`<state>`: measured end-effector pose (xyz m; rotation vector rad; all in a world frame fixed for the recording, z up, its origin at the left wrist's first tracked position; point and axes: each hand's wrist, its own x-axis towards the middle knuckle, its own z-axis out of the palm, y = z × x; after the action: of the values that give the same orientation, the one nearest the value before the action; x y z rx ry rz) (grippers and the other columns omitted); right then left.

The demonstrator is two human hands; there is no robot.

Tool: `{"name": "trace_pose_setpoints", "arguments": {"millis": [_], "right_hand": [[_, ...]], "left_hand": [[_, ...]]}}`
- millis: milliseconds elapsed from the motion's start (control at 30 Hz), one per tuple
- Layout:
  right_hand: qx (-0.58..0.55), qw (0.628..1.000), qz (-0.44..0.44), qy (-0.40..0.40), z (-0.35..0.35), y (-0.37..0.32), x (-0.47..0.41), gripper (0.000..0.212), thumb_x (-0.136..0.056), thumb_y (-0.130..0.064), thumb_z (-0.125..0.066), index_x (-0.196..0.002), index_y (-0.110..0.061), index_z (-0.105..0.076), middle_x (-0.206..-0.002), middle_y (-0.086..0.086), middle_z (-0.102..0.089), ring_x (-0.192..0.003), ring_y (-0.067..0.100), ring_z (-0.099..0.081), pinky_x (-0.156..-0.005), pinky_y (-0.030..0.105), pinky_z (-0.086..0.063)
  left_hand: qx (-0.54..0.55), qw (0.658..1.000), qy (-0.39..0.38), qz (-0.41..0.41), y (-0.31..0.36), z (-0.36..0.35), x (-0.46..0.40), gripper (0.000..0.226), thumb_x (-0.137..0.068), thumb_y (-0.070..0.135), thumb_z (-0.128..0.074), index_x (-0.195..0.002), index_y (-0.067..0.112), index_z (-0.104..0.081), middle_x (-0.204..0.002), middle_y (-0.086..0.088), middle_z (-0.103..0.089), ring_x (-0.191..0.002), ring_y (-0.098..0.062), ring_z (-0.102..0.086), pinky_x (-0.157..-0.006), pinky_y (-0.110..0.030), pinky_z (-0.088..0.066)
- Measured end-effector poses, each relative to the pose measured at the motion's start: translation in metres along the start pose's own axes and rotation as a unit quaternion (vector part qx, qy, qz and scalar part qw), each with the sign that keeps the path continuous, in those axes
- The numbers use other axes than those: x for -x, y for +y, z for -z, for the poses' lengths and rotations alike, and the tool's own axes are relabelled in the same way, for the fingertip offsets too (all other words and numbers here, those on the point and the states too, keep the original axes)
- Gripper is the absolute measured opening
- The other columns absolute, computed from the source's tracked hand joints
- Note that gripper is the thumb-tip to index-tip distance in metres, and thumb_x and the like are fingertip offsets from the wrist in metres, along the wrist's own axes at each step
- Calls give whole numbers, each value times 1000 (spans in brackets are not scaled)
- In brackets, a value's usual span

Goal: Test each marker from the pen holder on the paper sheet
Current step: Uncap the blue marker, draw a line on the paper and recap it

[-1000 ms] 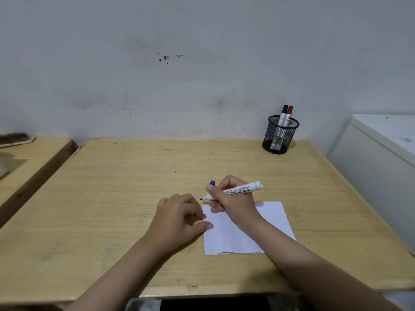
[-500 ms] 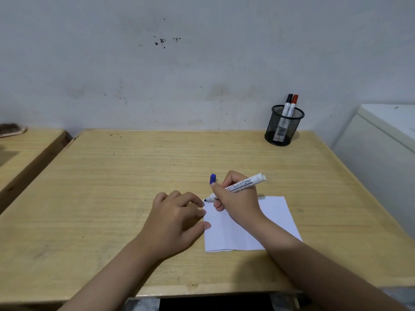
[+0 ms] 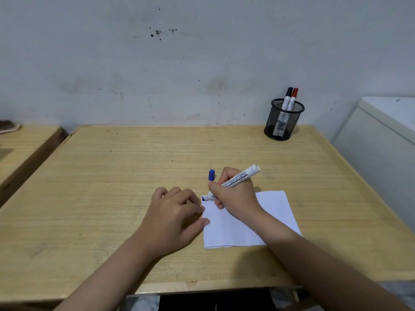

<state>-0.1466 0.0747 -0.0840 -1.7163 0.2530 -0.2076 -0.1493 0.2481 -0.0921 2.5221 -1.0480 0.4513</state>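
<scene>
My right hand (image 3: 235, 195) grips an uncapped white marker (image 3: 241, 176) with a blue tip, the tip touching the top left corner of the white paper sheet (image 3: 278, 212). Its blue cap (image 3: 211, 175) stands upright on the table just beyond my fingers. My left hand (image 3: 174, 217) rests on the table with fingers curled, its thumb and fingertips pressing the paper's left edge. A black mesh pen holder (image 3: 284, 122) at the table's far right holds a black-capped marker (image 3: 288, 98) and a red-capped marker (image 3: 293, 99).
The wooden table (image 3: 101, 187) ends at a grey wall behind. A second wooden surface (image 3: 24, 144) with a brush (image 3: 7, 126) lies to the left. A white cabinet (image 3: 386, 140) stands close on the right.
The marker tip has come down from just above the table onto the paper's corner and the barrel has tilted up. My left hand has stayed on the paper's edge.
</scene>
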Motion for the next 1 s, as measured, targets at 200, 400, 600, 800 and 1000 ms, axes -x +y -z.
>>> {"name": "trace_pose_setpoints", "arguments": {"millis": [200, 400, 600, 800, 1000], "right_hand": [[-59, 998, 1, 18, 4, -2, 2, 35, -77, -6, -68, -53, -15, -44, -42, 1, -55, -38, 15, -55, -44, 26, -46], [-177, 979, 17, 97, 13, -9, 0, 30, -81, -10, -69, -62, -10, -46, -41, -4, -58, -39, 13, -58, -54, 38, -50], [-258, 954, 55, 141, 29, -27, -5, 29, -79, -9, -72, -62, -13, -49, -46, -2, -58, -44, 13, -59, -58, 35, -56], [-215, 965, 65, 133, 49, -34, 5, 26, -77, -15, -74, -67, -9, -52, -43, 2, -53, -36, 15, -47, -41, 26, -46], [-182, 969, 80, 146, 66, -37, 13, 29, -84, -17, -66, -60, -8, -53, -43, 0, -51, -32, 15, -36, -35, 24, -30]], "left_hand": [[11, 1000, -1, 2, -1, 0, 0, 22, -75, 52, -62, -78, 32, -70, -80, 15, -63, -68, -8, -55, -67, -30, -29], [66, 997, -39, 28, -2, 5, -10, 18, -70, 49, -63, -77, 32, -62, -85, 16, -57, -75, -3, -55, -71, -31, -34], [188, 977, 35, 93, -2, 4, -60, 11, -81, 26, -61, -92, 26, -59, -94, 12, -56, -84, 0, -54, -72, -15, -42], [131, 975, -109, 140, -2, -8, -96, 19, -85, 22, -59, -102, 24, -66, -101, 2, -60, -83, -10, -58, -71, -24, -48], [475, 843, -22, 253, 13, 9, -99, 6, -80, 9, -69, -80, 14, -71, -77, -5, -71, -69, -9, -66, -71, -21, -52]]}}
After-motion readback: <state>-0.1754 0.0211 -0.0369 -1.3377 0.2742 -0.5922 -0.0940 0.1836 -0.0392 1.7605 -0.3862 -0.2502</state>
